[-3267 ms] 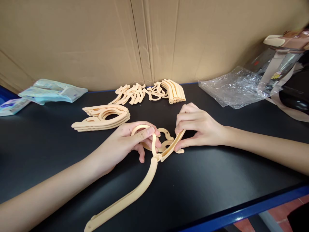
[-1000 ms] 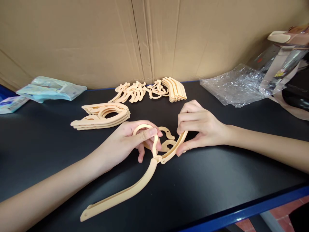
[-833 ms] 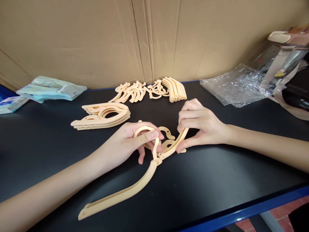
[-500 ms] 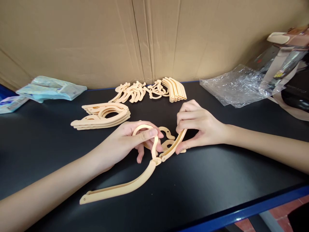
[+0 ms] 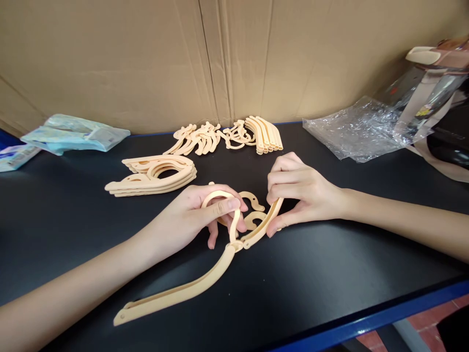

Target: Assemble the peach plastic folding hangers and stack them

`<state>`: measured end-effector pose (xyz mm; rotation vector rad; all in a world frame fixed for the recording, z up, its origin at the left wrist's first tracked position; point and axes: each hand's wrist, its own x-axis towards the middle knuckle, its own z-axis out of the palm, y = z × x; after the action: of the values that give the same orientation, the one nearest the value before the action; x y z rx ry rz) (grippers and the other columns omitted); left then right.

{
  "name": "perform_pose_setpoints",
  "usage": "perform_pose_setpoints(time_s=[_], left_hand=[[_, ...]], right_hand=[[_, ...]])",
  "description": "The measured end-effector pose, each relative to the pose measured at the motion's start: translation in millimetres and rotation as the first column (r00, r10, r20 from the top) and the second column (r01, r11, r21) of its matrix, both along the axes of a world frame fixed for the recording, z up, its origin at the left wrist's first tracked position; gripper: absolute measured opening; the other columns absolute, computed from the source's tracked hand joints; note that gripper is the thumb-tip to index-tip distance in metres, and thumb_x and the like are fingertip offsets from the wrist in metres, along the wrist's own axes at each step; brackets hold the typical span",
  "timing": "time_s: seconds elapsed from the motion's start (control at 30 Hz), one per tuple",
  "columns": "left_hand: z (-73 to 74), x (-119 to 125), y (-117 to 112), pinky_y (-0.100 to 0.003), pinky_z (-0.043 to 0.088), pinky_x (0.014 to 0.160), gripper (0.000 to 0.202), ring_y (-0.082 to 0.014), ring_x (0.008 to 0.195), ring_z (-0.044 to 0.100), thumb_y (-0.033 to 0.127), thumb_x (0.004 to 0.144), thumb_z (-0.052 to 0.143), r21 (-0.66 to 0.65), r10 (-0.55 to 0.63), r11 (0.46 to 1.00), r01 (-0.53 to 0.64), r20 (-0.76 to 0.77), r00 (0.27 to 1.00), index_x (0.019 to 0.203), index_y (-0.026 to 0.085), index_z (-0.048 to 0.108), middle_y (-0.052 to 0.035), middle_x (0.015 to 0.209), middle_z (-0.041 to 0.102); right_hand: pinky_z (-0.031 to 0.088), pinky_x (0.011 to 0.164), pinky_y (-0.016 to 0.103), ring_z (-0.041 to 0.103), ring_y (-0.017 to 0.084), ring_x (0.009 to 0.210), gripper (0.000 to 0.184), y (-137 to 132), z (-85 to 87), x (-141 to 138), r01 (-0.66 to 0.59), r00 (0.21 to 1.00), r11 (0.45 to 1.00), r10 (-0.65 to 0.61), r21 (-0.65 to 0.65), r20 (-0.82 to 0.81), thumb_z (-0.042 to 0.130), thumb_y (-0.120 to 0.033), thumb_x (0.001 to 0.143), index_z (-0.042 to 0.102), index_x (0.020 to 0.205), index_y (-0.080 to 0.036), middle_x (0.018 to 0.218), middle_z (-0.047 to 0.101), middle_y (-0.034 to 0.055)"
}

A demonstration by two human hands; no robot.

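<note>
My left hand [image 5: 190, 215] is closed on the curved hook [image 5: 217, 195] of a peach plastic folding hanger, thumb on top of the loop. One long hanger arm [image 5: 176, 293] swings out from the pivot toward the near left and rests on the black table [image 5: 330, 254]. My right hand [image 5: 304, 193] pinches the other hanger arm [image 5: 262, 227] between thumb and fingers, just right of the pivot. A loose hook piece [image 5: 252, 203] lies between my hands.
A stack of folded hangers [image 5: 154, 173] lies behind my left hand. Loose hanger parts [image 5: 227, 137] sit by the cardboard wall [image 5: 234, 58]. Clear plastic bags [image 5: 359, 129] are at the right, blue packets [image 5: 73, 134] at the left. The table's blue edge [image 5: 366, 320] runs near right.
The free long arm has swung about the pivot, its tip shifting left and down across the table. Both hands have kept their grips and stayed almost in place.
</note>
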<state>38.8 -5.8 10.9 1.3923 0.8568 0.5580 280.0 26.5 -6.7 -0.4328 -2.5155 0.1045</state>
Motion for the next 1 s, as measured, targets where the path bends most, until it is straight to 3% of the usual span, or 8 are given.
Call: perform_pose_setpoints(time_s=[0.17,0.47,0.63,1.0], left_hand=[[-1.2,0.9,-2.4,-0.011,0.049,0.042,0.024,-0.0096,0.06,0.063,0.034,0.094,0.06,0.085,0.002,0.996,0.001,-0.035,0.999,0.082,0.015,0.068,0.0003,0.072,0.068],[-0.4,-2.1,-0.9,-0.01,0.049,0.042,0.018,-0.0105,0.062,0.066,0.03,0.095,0.06,-0.004,0.01,1.0,-0.01,0.019,1.0,0.087,0.016,0.067,0.0001,0.07,0.071],[-0.4,-2.8,0.8,-0.01,0.049,0.042,0.017,-0.0075,0.053,0.06,0.031,0.094,0.062,-0.064,0.075,0.995,-0.07,0.071,0.995,0.085,0.017,0.067,0.0018,0.068,0.069],[1.6,-2.2,1.0,-0.012,0.05,0.043,0.017,-0.0091,0.055,0.06,0.03,0.094,0.061,-0.043,0.057,0.998,-0.055,0.037,0.998,0.085,0.017,0.068,0.0005,0.068,0.07]], right_hand=[[0.03,0.075,0.033,0.043,0.015,0.074,0.047,0.6,-0.5,-0.9,0.022,1.0,1.0,-0.022,0.005,0.007,0.06,-0.061,0.086,0.06,0.071,-0.017,0.067,0.055,-0.0014],[0.03,0.075,0.032,0.042,0.014,0.072,0.047,2.1,-1.2,0.4,0.0,1.0,1.0,-0.001,-0.024,-0.009,0.065,-0.061,0.084,0.059,0.068,-0.017,0.065,0.052,-0.0022],[0.032,0.078,0.033,0.045,0.014,0.074,0.045,2.3,-2.7,0.6,-0.009,1.0,1.0,0.008,-0.024,-0.006,0.07,-0.058,0.081,0.059,0.068,-0.017,0.068,0.056,-0.0011],[0.033,0.076,0.033,0.045,0.014,0.074,0.045,-0.4,-1.2,1.4,-0.012,1.0,1.0,0.012,-0.006,-0.023,0.069,-0.059,0.08,0.059,0.068,-0.017,0.068,0.054,-0.0013]])
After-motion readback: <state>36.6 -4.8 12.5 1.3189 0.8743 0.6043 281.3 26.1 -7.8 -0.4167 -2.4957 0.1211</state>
